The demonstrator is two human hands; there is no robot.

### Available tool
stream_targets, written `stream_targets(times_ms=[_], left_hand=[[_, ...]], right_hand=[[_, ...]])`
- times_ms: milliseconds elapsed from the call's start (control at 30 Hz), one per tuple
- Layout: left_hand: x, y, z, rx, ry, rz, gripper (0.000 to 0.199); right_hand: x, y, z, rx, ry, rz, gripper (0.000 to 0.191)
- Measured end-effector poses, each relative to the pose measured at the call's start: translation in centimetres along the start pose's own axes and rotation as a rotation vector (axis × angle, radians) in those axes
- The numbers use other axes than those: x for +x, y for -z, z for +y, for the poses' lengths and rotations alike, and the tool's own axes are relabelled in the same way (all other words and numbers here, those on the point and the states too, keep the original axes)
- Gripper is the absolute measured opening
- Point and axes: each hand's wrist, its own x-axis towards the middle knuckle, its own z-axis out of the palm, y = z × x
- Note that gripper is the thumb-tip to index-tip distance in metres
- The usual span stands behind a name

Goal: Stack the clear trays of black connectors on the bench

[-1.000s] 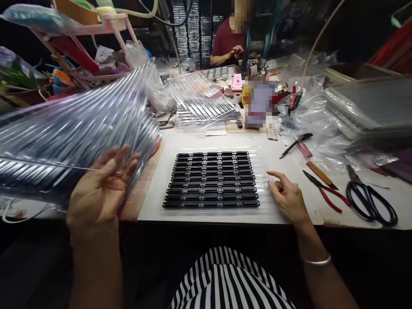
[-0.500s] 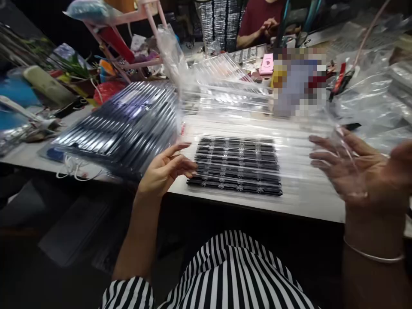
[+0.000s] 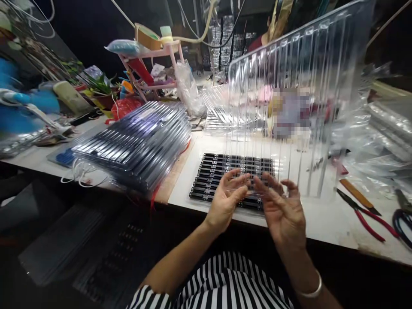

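A clear ribbed plastic tray (image 3: 309, 73) stands tilted upright over the table, its lower edge near my hands. My left hand (image 3: 227, 199) is closed in a pinch on the tray's lower edge, thumb against fingers. Beside it my right hand (image 3: 285, 210) has its fingers curled and partly apart at the same edge; its hold on the clear plastic is hard to make out. Below and behind the hands lies a flat tray of black parts in rows (image 3: 209, 174), partly covered by my fingers.
A stack of ribbed trays (image 3: 138, 141) lies on the left of the white table (image 3: 180, 189). Red-handled pliers (image 3: 367, 216), an orange-handled tool (image 3: 358, 193) and scissors (image 3: 402, 219) lie at right. Clear plastic packaging (image 3: 376, 141) is heaped behind. A pink rack (image 3: 154, 53) stands at back left.
The clear tray has gone from lying level over the black parts to standing upright. My hands have come close together, the right moving left and the left moving right. The view has shifted.
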Motion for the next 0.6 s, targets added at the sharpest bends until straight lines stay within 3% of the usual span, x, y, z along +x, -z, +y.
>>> stream_targets(times_ms=[67, 133, 233, 300, 400, 500, 600], left_hand=[[0.0, -0.1, 0.0, -0.032, -0.026, 0.032, 0.029], [0.2, 1.0, 1.5, 0.028, 0.002, 0.014, 0.025], [0.8, 3.3, 4.5, 0.206, 0.057, -0.054, 0.032], [1.0, 4.0, 5.3, 0.245, 0.025, -0.037, 0.04], [0.5, 3.2, 4.3, 0.21, -0.023, 0.028, 0.051], [-0.6, 1.9, 2.5, 0.307, 0.109, -0.061, 0.053], [-0.8, 2.3, 2.9, 0.44, 0.079, -0.039, 0.05]], right_hand=[[0.0, 0.7, 0.0, -0.024, -0.021, -0.001, 0.024], [0.6, 2.3, -1.1, -0.052, -0.027, 0.032, 0.021], [1.4, 4.4, -3.2, -0.127, -0.031, 0.042, 0.034], [1.4, 4.6, -3.8, -0.223, -0.048, 0.014, 0.033], [0.8, 3.1, -2.7, -0.262, -0.018, 0.012, 0.022], [0.3, 1.7, -1.4, -0.219, 0.007, 0.025, 0.016], [0.7, 2.3, -2.1, -0.222, 0.028, 0.073, 0.014]])
